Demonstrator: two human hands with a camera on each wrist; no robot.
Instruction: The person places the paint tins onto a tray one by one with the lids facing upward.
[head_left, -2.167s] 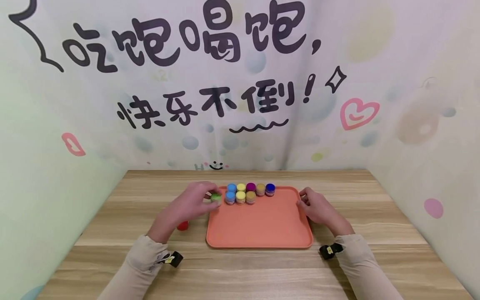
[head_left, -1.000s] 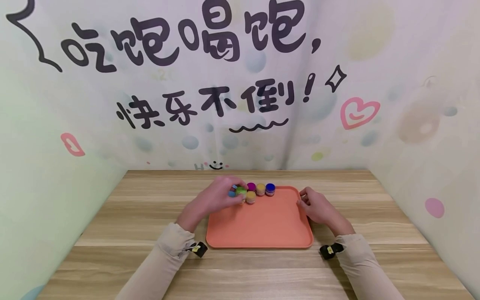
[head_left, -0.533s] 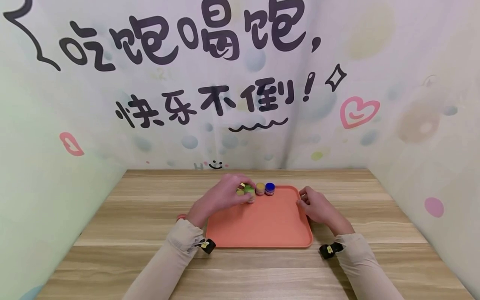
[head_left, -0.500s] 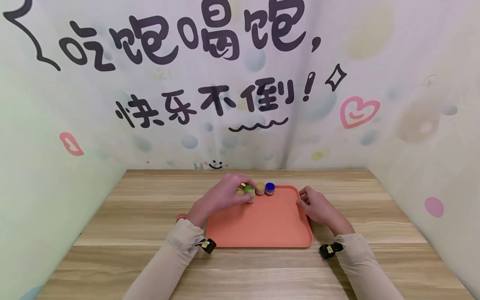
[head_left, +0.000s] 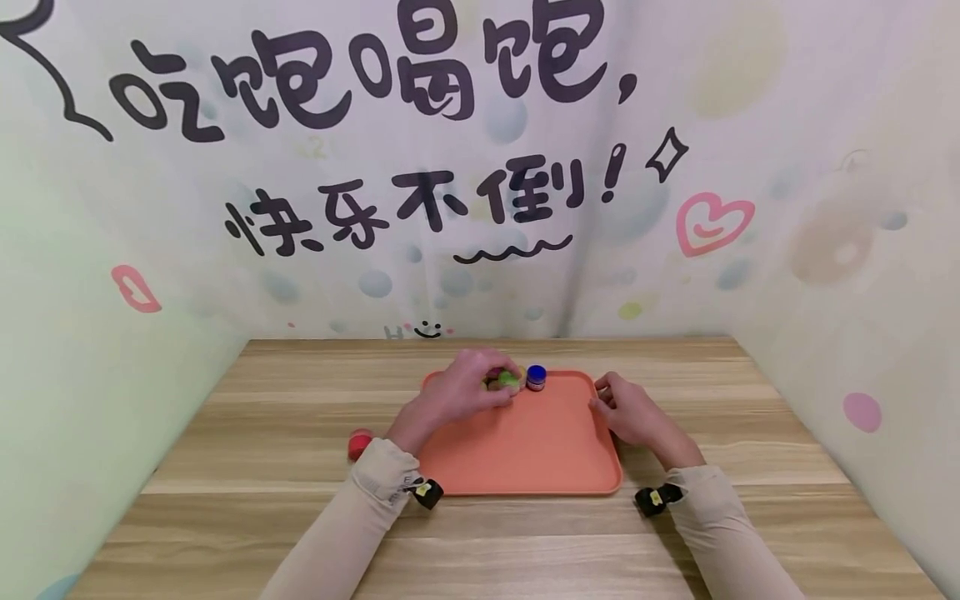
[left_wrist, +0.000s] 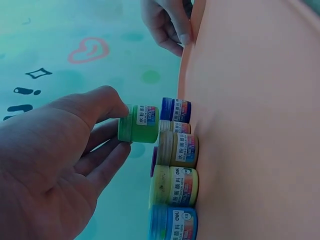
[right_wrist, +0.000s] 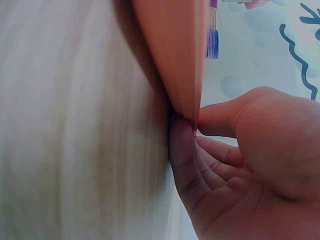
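Note:
My left hand (head_left: 468,387) pinches a green paint jar (left_wrist: 139,124) by its lid between thumb and fingers. In the left wrist view the jar hangs above the standing jars, off the tray's surface. Below it are a blue jar (left_wrist: 172,222), a yellow jar (left_wrist: 175,186), an ochre jar (left_wrist: 178,149) and a dark blue jar (left_wrist: 176,110); a purple lid shows partly behind. They stand along the far edge of an orange tray (head_left: 525,450). My right hand (head_left: 633,408) grips the tray's right rim, thumb on one side and fingers on the other.
A jar with a red lid (head_left: 360,443) stands on the wooden table (head_left: 247,467), left of the tray and beside my left wrist. A printed cloth wall (head_left: 420,275) rises behind the table.
The left hand has carried the green jar rightward from the tray's left edge, above the row of jars, to near the dark blue jar. The right hand stays at the rim.

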